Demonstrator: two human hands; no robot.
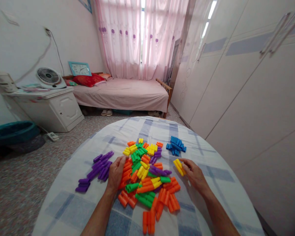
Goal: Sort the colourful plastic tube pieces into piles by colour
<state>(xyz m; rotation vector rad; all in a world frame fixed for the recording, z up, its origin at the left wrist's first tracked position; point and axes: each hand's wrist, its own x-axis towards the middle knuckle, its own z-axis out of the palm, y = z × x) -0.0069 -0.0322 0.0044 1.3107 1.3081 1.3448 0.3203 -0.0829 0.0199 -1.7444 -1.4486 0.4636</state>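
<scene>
My right hand (193,173) is closed on a yellow plastic tube block (179,167), a joined piece held just above the cloth, right of the mixed pile. My left hand (116,173) lies at the pile's left edge, against orange tube blocks (126,173). Its fingers are drawn together, and whatever they may hold is hidden. Green tube blocks (145,199), along with more orange, yellow and purple ones, lie jumbled between my hands. Purple tube blocks (98,168) form a separate group to the left. Blue tube blocks (176,146) are heaped at the back right.
Everything lies on a round table (211,203) with a checked cloth. Beyond it stands a bed (123,95). A white cabinet (64,111) with a fan (49,77) and a teal bin (14,132) are to the left; a tall wardrobe (248,98) fills the right.
</scene>
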